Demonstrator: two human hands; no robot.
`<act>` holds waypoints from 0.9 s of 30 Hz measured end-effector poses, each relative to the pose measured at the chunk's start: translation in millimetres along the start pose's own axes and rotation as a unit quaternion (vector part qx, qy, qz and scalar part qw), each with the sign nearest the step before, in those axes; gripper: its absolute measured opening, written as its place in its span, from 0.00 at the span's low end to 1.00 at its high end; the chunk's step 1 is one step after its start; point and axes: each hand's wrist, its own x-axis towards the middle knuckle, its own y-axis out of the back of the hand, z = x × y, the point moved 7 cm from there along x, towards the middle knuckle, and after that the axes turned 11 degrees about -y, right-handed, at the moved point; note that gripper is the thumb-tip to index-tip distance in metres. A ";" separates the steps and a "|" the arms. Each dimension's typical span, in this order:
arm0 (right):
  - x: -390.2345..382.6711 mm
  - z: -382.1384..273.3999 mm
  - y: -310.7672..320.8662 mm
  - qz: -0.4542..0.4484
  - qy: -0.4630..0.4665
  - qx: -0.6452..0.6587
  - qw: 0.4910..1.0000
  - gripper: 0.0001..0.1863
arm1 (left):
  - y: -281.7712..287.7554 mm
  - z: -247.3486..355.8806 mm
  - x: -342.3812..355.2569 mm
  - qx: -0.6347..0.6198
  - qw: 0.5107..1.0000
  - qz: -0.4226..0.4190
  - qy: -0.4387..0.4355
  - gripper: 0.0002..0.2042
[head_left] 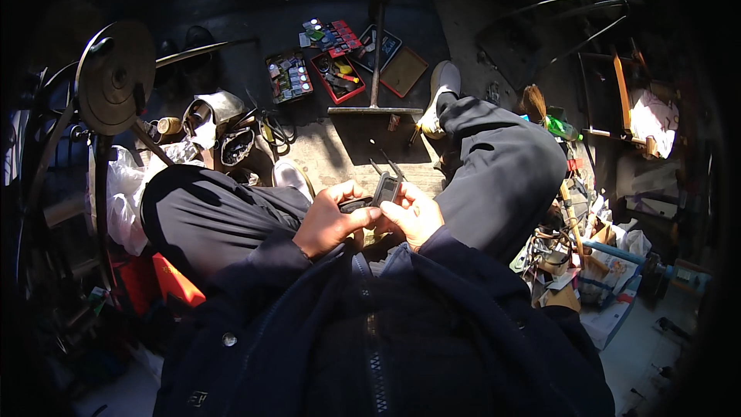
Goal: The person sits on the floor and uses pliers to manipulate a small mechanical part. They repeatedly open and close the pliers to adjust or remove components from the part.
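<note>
Both hands meet in front of my chest, above my lap. Between them is a small dark rectangular case (386, 188) with rounded corners and a greyish face; its exact kind cannot be made out. My right hand (415, 218) grips it, thumb against its lower end. Closed fingers of my left hand (330, 221) pinch another flat black piece (355, 205) right beside the case, and I cannot tell whether the two are joined. Two thin dark prongs (392, 162) stick out beyond the case, away from me. Their lower ends are hidden.
Ahead on the ground are a metal T-shaped stand (375, 110), a red box of tools (337, 77) and trays of small packets (289, 77). A metal wheel (116, 77) stands at left, near a white plastic bag (125, 197). Clutter and a green bottle (563, 129) lie right.
</note>
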 end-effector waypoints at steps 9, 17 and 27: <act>-3.7 -7.8 -8.0 0.048 0.059 -0.148 0.986 0.20 | -8.5 -9.4 -2.4 -0.207 0.976 -0.065 -0.019 0.24; -3.7 -9.4 -20.8 -0.068 0.069 -0.103 0.990 0.25 | -5.3 -29.2 -2.7 -0.207 0.975 0.024 0.080 0.40; -11.4 -27.1 -26.3 0.025 0.254 -0.414 0.874 0.22 | 5.4 -27.0 4.9 -0.093 0.995 0.002 0.039 0.44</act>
